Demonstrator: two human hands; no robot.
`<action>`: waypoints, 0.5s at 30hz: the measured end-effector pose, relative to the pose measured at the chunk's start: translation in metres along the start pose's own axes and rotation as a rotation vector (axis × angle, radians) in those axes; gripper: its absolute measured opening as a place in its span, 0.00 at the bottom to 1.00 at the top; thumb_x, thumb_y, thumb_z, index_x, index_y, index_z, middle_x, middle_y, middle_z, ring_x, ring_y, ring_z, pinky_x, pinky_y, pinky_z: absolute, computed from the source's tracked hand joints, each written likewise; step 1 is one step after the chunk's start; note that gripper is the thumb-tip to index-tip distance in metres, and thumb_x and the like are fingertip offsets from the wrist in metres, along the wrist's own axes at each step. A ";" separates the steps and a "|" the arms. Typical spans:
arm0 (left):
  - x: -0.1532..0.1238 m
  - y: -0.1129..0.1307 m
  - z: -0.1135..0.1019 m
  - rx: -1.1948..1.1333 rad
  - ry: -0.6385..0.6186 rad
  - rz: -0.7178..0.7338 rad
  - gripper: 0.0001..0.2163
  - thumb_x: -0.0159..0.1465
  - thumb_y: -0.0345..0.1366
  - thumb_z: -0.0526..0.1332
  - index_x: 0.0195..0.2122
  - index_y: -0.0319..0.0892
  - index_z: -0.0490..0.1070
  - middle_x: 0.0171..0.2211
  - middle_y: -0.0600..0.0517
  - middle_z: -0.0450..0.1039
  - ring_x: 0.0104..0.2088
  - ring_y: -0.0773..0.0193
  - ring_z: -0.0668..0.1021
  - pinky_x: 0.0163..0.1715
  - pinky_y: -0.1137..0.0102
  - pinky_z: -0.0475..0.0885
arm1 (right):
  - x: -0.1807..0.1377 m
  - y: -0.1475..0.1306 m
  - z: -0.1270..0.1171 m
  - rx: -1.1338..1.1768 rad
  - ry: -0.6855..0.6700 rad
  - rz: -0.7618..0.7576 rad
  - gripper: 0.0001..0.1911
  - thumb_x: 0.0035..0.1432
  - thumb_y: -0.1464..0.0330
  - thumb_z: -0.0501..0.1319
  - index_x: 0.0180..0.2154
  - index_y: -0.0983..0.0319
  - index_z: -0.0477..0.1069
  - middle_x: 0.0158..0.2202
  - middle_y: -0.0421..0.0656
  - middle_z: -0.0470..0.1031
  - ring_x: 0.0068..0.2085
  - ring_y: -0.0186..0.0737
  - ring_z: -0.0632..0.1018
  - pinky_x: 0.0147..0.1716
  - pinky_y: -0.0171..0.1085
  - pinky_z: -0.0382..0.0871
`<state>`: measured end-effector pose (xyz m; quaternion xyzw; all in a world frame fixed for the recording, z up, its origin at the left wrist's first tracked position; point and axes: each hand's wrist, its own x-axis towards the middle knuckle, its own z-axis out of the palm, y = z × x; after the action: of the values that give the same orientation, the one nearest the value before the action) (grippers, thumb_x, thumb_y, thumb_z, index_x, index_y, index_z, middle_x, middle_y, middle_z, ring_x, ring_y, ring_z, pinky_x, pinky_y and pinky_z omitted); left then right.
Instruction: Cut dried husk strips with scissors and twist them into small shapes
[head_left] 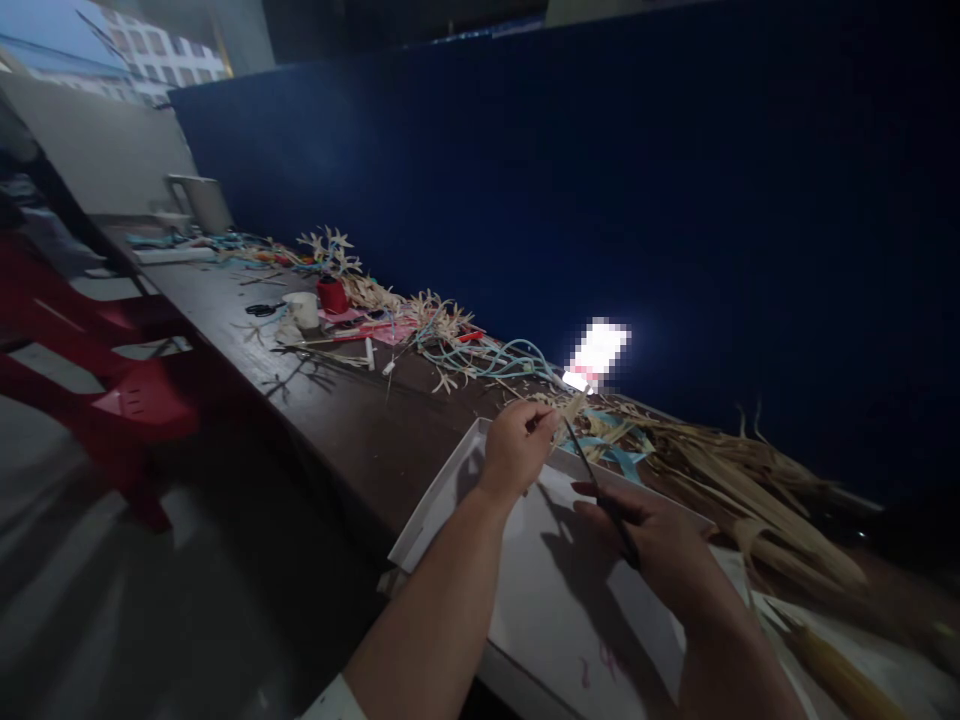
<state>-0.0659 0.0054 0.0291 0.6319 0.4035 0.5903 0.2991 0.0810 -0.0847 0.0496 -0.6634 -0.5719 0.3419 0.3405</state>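
Just above the white tray point(525, 592), the left hand point(519, 442) pinches a pale strip point(575, 408) while the right hand point(660, 535) closes around a dark tool point(620, 532).

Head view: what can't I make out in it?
All in the head view:
- Bright patch: glare and blocky blurring hide what it shows.
- Dark tool: the right hand's fingers cover part of its handle.
- Pale piece: the left hand's fingers hide one end.
- White box: partly hidden by both arms.
- Red chair: cut off by the left edge.
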 end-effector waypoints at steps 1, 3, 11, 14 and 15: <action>0.000 0.000 0.000 -0.013 -0.001 -0.014 0.09 0.59 0.38 0.57 0.30 0.40 0.74 0.28 0.52 0.70 0.31 0.68 0.70 0.33 0.75 0.64 | 0.000 0.001 0.000 -0.001 -0.003 -0.006 0.24 0.42 0.55 0.65 0.40 0.61 0.78 0.30 0.44 0.78 0.31 0.44 0.74 0.23 0.34 0.65; 0.000 0.000 0.001 -0.072 -0.017 -0.060 0.10 0.59 0.39 0.57 0.30 0.39 0.74 0.27 0.52 0.70 0.29 0.69 0.69 0.30 0.76 0.63 | 0.001 0.003 0.000 -0.007 -0.005 -0.018 0.24 0.42 0.55 0.65 0.41 0.61 0.78 0.32 0.44 0.78 0.32 0.44 0.75 0.23 0.34 0.66; 0.000 -0.006 0.007 -0.535 -0.211 -0.271 0.16 0.53 0.38 0.63 0.42 0.37 0.71 0.31 0.50 0.71 0.30 0.71 0.71 0.31 0.76 0.65 | 0.000 -0.004 -0.001 -0.009 -0.003 -0.038 0.25 0.42 0.54 0.64 0.40 0.64 0.78 0.33 0.46 0.78 0.34 0.47 0.76 0.26 0.35 0.68; 0.001 -0.007 0.006 -0.579 -0.242 -0.310 0.17 0.53 0.37 0.64 0.43 0.37 0.70 0.32 0.50 0.71 0.30 0.71 0.71 0.31 0.75 0.66 | 0.000 -0.005 -0.002 -0.029 0.005 -0.038 0.25 0.43 0.55 0.64 0.40 0.63 0.78 0.34 0.46 0.78 0.35 0.47 0.76 0.26 0.35 0.68; 0.001 -0.007 0.006 -0.592 -0.240 -0.324 0.17 0.52 0.37 0.64 0.42 0.36 0.70 0.31 0.50 0.70 0.29 0.71 0.70 0.30 0.76 0.66 | 0.000 -0.004 -0.002 -0.033 0.005 -0.040 0.24 0.43 0.55 0.64 0.41 0.62 0.77 0.34 0.45 0.78 0.35 0.47 0.76 0.26 0.35 0.68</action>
<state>-0.0613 0.0104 0.0226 0.5106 0.2720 0.5481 0.6041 0.0804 -0.0847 0.0535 -0.6583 -0.5896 0.3239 0.3379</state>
